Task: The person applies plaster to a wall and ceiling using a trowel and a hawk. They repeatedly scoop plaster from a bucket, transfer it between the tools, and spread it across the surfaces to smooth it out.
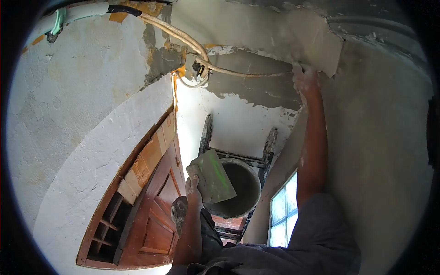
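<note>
My left hand (pixel 194 187) is closed on the edge of a flat, grey-smeared board with green streaks (pixel 211 178), held over a round bucket (pixel 251 183). The bucket hangs or rests at a dark, splattered ladder (pixel 270 144). High on the right, my right hand (pixel 306 79) is raised against the fresh grey plaster (pixel 261 75) near the wall corner. Its fingers are curled at the lower edge of a pale, flat patch or plate (pixel 316 41); what they grip is hard to make out. A beige cable (pixel 247 74) runs toward this hand.
Thick cables (pixel 174 31) loop from the upper left to a hole in the wall. A wooden door (pixel 158 220) with a partly covered frame stands at the lower left. A bright window (pixel 283 208) is at the lower right, beside a grey wall (pixel 380 137).
</note>
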A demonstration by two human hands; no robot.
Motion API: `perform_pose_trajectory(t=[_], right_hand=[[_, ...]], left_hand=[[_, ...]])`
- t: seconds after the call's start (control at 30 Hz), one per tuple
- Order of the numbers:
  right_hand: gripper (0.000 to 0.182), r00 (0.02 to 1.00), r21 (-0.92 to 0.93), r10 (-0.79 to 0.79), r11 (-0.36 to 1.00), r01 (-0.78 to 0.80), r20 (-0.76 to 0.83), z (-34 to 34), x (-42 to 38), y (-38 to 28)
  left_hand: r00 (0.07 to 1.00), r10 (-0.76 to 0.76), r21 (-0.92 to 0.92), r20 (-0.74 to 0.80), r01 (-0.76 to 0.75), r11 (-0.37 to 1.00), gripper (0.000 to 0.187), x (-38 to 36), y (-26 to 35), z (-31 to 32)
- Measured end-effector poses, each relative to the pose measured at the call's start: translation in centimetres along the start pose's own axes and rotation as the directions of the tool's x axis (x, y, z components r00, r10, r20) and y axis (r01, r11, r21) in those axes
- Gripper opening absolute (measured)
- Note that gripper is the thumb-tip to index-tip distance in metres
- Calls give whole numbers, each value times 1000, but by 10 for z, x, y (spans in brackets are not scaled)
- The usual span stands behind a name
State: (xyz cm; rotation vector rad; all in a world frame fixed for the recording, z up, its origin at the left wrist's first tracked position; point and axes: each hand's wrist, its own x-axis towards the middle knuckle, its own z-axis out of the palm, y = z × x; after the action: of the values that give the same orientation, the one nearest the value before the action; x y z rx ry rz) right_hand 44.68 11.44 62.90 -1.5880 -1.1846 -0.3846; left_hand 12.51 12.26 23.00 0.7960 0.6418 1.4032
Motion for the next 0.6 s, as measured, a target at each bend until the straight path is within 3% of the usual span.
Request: perform_pose_trajectory(t=[0.13,0.23,0.43,0.53,0.6], right_hand=[[41,979,180,140,977,-112,-151,-14,-46,18],[42,965,486,225,864,-134,-135,-11,-49,19],[37,974,592,194,801,-88,-118,-4,-7,14],[37,979,494,169,845,-204,115,3,-28,10],[36,983,519,125,836,-175,130,2,-55,3]], left_hand=[[1000,-8,-15,11,8,1000,39,-1,-1,1],[1000,18,-26,21,-17,1000,39,3,-3,-1],[1000,1,0,12,-1,1000,42,2,1,4],[1000,-1,6,9,1,1000,42,4,-4,3],[1000,0,38,29,-1,999,42,3,-2,6]])
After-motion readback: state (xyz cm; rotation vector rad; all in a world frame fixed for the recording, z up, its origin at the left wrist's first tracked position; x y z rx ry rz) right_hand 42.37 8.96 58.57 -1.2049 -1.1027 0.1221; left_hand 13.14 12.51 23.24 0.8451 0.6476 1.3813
